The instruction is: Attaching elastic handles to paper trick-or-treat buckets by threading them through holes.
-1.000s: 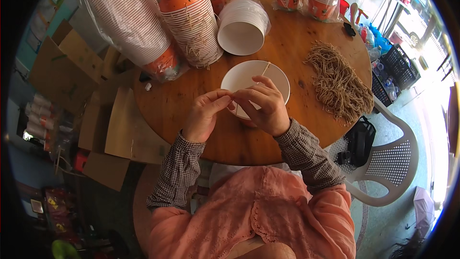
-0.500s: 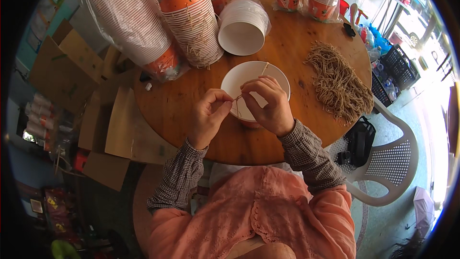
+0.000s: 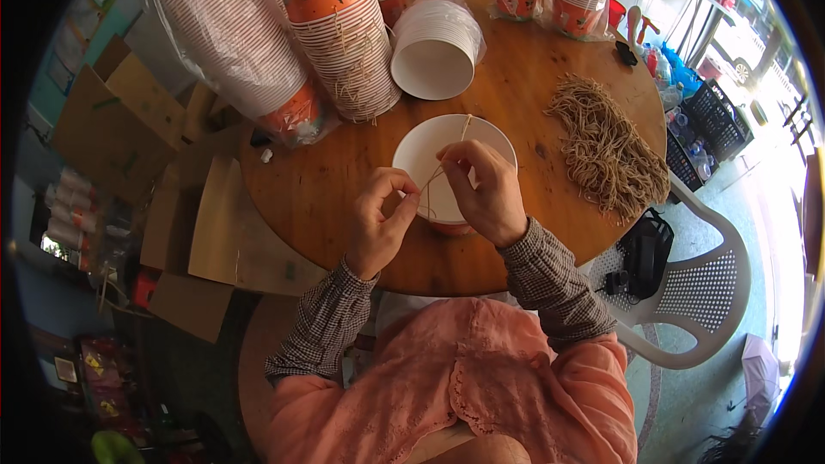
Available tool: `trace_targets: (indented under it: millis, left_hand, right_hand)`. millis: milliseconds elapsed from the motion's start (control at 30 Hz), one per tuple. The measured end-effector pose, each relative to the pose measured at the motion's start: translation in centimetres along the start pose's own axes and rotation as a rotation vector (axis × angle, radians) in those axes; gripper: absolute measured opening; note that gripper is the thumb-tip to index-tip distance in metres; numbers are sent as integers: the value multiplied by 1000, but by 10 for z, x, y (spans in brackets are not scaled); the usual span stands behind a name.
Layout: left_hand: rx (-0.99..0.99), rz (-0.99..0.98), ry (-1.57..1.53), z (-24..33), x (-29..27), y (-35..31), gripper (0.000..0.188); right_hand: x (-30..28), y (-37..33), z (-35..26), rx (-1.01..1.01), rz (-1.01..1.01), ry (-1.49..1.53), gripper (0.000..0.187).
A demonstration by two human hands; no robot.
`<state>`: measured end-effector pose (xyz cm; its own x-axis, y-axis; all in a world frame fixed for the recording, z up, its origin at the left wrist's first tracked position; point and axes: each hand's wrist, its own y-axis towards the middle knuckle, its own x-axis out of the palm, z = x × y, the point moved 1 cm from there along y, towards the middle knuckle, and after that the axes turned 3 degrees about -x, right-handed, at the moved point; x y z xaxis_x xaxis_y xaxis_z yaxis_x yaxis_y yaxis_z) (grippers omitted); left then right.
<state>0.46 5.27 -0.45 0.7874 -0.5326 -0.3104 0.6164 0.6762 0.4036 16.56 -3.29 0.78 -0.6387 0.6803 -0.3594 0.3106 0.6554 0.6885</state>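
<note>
A paper bucket (image 3: 414, 155), white inside and orange outside, stands in front of me with its mouth up. Thin tan twine (image 3: 432, 180) runs across its opening, and part of it lies at the far rim. Above the near left side of the mouth, my left hand (image 3: 382, 219) pinches the twine between thumb and forefinger. My right hand (image 3: 485, 189) is closed on the same twine a little to the right, with a small loop and a crossing between the hands. Its fingertips partly hide the strand. A loose end hangs down over the bucket.
The round wooden table (image 3: 516, 77) bears a heap of twine (image 3: 606, 150) on the right. A tall stack of orange buckets (image 3: 344, 51) with twine on them stands back left, beside white nested buckets (image 3: 434, 64) and plastic-wrapped stacks. Cardboard boxes (image 3: 215, 223) lie left, a white chair (image 3: 709, 283) right.
The bucket has shifted slightly left and nearer. My left hand has moved down a little, and the twine between my hands now stretches longer, slanting up to the right hand.
</note>
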Motion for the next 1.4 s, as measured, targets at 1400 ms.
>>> trace_targets:
  millis: [1400]
  left_hand:
    - [-119, -204, -48, 16, 29, 13, 14]
  right_hand:
    - [-23, 9, 0, -198, 35, 63, 14]
